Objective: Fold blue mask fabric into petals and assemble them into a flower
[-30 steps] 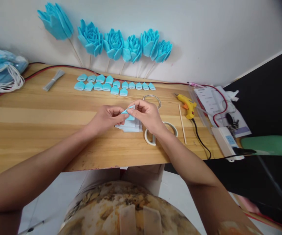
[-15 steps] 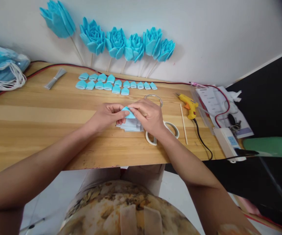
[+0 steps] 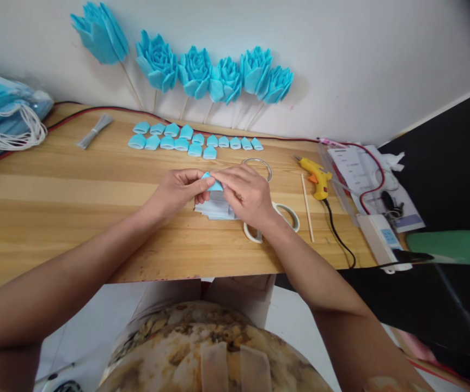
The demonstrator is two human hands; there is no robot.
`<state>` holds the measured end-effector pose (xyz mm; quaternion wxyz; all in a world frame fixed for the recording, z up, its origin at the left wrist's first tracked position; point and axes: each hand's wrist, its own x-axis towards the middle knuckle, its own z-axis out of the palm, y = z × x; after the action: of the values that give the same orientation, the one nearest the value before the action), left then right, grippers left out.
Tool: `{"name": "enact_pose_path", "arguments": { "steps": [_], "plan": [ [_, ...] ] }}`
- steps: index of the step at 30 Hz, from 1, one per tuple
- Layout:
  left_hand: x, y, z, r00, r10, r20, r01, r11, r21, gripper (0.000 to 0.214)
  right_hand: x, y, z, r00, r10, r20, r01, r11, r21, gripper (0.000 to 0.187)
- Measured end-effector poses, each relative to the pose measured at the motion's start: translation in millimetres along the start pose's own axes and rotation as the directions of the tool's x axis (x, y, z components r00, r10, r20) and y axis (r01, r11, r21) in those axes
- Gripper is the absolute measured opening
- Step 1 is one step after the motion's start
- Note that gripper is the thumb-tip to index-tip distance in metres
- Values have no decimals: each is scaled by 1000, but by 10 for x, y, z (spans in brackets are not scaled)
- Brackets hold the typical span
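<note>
Both hands meet over the middle of the wooden table (image 3: 55,201). My left hand (image 3: 175,191) and my right hand (image 3: 246,195) pinch a small light-blue folded piece (image 3: 212,184) between their fingertips, just above a pale stack of cut blue pieces (image 3: 215,209). Behind them lie two rows of several folded blue petals (image 3: 189,141). Under my right wrist lies a white tape roll (image 3: 287,215).
Several blue fabric flowers on sticks (image 3: 196,71) lean on the wall. A yellow glue gun (image 3: 316,175), a wooden stick (image 3: 307,207), a wire ring (image 3: 259,163) and a power strip (image 3: 384,239) lie to the right. Bagged blue masks (image 3: 1,120) and grey wire ties (image 3: 93,130) sit at the left.
My fingers have worked the blue piece a little lower and closer together over the stack. The view has shifted slightly; nothing else on the table has moved.
</note>
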<state>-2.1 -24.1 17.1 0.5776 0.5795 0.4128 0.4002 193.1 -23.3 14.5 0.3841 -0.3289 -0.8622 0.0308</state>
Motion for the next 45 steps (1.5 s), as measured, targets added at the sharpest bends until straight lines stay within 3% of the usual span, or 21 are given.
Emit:
{"name": "enact_pose_path", "arguments": {
  "steps": [3, 6, 8, 10, 13, 16, 22, 27, 33, 45],
  "plan": [
    [6, -13, -1, 1000, 4, -16, -4, 1000, 3, 36, -7, -15, -4, 999, 51, 9, -51, 998, 45, 36],
    [11, -31, -8, 1000, -3, -28, 2, 1000, -11, 34, -6, -35, -15, 972, 233, 13, -232, 955, 185, 34],
    [12, -47, -15, 999, -7, -34, 6, 1000, -11, 33, 1, -37, -22, 908, 415, 53, -407, 848, 340, 31],
    [12, -61, -21, 1000, 1, -28, -1, 1000, -3, 32, 12, -29, -20, 820, 550, 158, -548, 675, 494, 31],
    [7, -65, -24, 1000, 26, -14, -26, 1000, 9, 31, 25, -12, -1, 727, 605, 324, -646, 443, 621, 37],
    [-1, -36, -15, 999, 37, -17, -36, 998, 45, 32, 35, -15, 12, 702, 610, 368, -655, 351, 669, 43],
    [-16, 21, 3, 998, 53, -43, -47, 990, 130, 35, 58, -58, -12, 738, 615, 279, -614, 441, 654, 38],
    [-23, 22, 9, 997, 61, -53, -51, 984, 171, 36, 70, -72, -20, 741, 602, 297, -637, 493, 592, 34],
    [-33, 26, 16, 997, 60, -47, -50, 980, 192, 37, 77, -62, -1, 723, 617, 310, -664, 496, 560, 28],
    [-30, 21, 11, 998, 44, -38, -36, 982, 186, 37, 76, -53, -11, 742, 612, 274, -644, 535, 547, 22]
  ]
}}
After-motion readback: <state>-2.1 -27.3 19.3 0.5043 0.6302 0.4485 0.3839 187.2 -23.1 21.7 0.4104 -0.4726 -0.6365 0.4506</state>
